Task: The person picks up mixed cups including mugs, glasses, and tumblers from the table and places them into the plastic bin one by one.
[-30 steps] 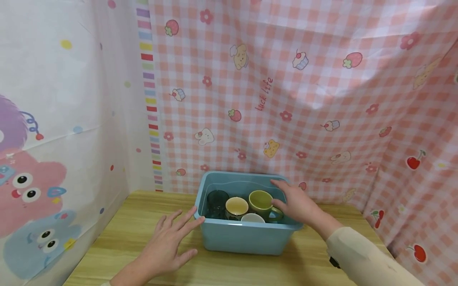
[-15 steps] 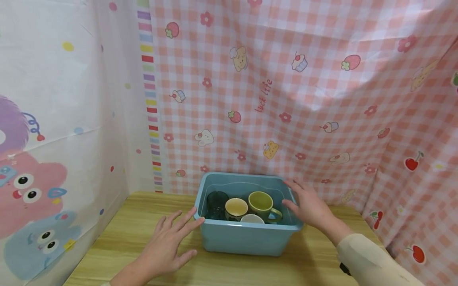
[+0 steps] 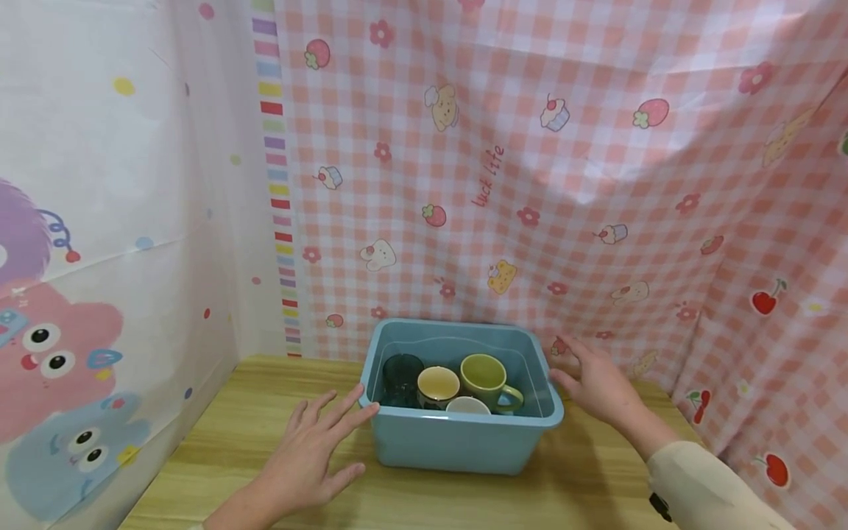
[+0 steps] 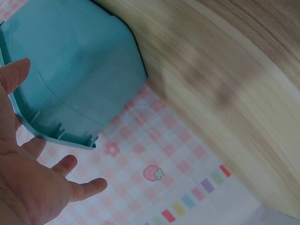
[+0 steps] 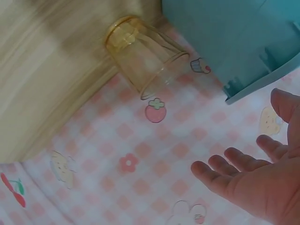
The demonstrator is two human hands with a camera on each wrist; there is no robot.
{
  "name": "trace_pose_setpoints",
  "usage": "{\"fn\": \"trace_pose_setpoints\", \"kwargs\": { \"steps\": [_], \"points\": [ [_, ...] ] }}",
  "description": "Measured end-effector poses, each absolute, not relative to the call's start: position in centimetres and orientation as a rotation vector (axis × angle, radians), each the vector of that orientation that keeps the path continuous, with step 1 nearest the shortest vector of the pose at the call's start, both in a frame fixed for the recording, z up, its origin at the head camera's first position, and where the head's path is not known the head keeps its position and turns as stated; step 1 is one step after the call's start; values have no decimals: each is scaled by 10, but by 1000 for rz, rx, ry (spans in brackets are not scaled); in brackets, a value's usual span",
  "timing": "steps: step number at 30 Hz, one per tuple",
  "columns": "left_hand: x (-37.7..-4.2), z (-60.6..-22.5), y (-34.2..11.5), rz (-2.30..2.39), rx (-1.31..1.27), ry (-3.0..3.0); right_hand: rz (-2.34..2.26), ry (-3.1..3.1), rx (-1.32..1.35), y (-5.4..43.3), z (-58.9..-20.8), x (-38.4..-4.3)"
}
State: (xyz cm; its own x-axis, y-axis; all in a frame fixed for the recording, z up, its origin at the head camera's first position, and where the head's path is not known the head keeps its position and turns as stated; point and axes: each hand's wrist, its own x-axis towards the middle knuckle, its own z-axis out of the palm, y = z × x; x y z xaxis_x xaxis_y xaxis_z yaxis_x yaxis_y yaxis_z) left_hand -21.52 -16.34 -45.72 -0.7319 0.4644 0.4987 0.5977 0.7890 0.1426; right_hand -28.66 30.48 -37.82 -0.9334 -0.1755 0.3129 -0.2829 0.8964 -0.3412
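A blue plastic bin (image 3: 457, 442) stands on the table, holding a dark glass cup (image 3: 403, 374), a cream-lined cup (image 3: 439, 384), a green mug (image 3: 483, 375) and a white cup (image 3: 467, 405). At its near left corner, my left hand (image 3: 308, 449) rests fingertips on the rim, fingers spread. My right hand (image 3: 603, 386) is past the right rim, fingers extended and holding nothing. Beside the bin's right side, the right wrist view shows an amber clear glass (image 5: 145, 56); my right hand hides it in the head view.
The wooden table (image 3: 218, 442) reaches back to a pink checked cloth (image 3: 464, 147) hanging as a backdrop. A white cloth with cartoon figures (image 3: 132, 258) hangs at the left. Another fold of cloth with cherries (image 3: 775, 412) borders the right.
My right hand has moved rightward, from over the green mug inside the bin to outside the right rim. My left hand, the bin and the cups stay in place.
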Motion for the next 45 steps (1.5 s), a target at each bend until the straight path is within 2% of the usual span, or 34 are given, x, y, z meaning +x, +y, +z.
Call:
{"fn": "trace_pose_setpoints", "kwargs": {
  "steps": [13,30,45],
  "points": [
    [-214,-457,-162,-422,-800,-2521,716,-2962,92,336,-383,-288],
    [-215,-458,-163,-414,-804,-2521,848,-2963,-25,349,-390,-289],
    [-215,-458,-163,-404,-802,-2517,939,-2958,-174,366,-415,-297]
  ]
}}
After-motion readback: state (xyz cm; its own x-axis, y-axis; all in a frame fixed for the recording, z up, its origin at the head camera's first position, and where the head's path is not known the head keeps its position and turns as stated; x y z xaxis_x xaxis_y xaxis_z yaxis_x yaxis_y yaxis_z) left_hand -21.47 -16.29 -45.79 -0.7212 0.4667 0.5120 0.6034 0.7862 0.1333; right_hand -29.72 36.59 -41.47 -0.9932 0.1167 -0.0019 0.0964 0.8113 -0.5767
